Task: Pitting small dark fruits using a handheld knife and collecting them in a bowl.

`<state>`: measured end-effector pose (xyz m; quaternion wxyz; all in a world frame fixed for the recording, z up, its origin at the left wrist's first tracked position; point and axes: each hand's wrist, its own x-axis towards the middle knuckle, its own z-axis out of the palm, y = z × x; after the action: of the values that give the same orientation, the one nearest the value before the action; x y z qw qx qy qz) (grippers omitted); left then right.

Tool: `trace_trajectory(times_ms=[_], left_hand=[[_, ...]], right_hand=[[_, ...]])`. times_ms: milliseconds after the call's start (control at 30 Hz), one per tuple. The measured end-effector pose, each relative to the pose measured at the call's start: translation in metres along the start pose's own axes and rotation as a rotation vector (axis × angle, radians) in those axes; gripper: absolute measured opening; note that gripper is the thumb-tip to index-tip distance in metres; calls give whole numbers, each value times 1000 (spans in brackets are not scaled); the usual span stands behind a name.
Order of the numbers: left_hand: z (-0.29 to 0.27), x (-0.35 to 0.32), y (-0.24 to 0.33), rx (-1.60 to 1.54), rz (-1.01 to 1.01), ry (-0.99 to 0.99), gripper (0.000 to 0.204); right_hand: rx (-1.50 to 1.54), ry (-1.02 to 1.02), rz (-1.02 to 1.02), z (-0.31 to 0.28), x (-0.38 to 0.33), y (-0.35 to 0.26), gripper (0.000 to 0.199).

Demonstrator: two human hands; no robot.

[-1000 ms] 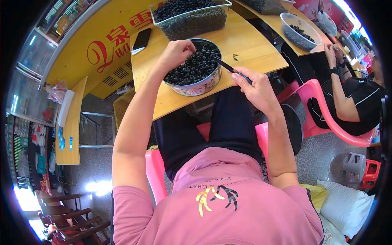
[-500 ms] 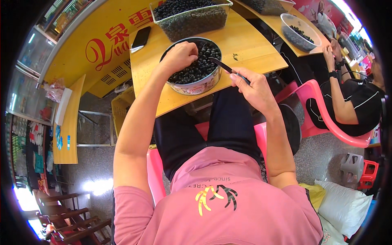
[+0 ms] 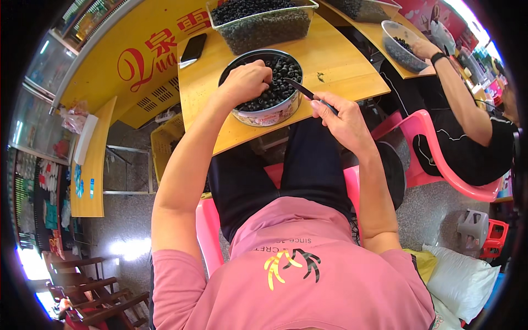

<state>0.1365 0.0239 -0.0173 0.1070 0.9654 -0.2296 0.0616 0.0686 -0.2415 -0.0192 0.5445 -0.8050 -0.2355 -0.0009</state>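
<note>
A round printed tin (image 3: 269,116) near the table's front edge is filled with small, shiny black round pieces (image 3: 283,69), perhaps snails. Over the tin's left half, my left hand (image 3: 252,82) has its fingers curled down among the pieces; its fingertips and anything in them are hidden. My right hand (image 3: 340,114) is closed round the handle of a small knife (image 3: 300,87). The dark blade points left across the tin's right rim, its tip above the pieces and near my left fingers.
Behind the tin stands a clear rectangular tub (image 3: 264,33) of black pieces. A phone (image 3: 193,47) lies to its left, green scraps (image 3: 320,76) to the right on the table (image 3: 352,71). At right, a co-worker's hand (image 3: 426,49) is at a clear bowl (image 3: 404,59), beside a pink chair (image 3: 426,132).
My left hand has lowered slightly within the tin, fingers still curled. The knife stays almost in place. The co-worker's hand has reached to the clear bowl. The view has shifted a little.
</note>
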Motion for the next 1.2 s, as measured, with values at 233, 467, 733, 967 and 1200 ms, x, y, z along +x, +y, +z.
trace_trajectory(times_ms=[233,467,733,967,1200], left_hand=[[4,4,-5,-197,-97,12,22],[2,-2,-9,85,-158,86,21],[-28,-7,10,-521,-326,-126,21],[-27,-50,49,-1322,-152,15,23],[-20,-75,98,-1405,-99,240,30]], right_hand=[[16,-11,25,1,1,-1,28],[37,-9,43,-3,1,0,28],[55,-19,46,-1,0,-1,28],[438,60,95,30,1,-9,28],[809,70,176,49,-3,-25,25]])
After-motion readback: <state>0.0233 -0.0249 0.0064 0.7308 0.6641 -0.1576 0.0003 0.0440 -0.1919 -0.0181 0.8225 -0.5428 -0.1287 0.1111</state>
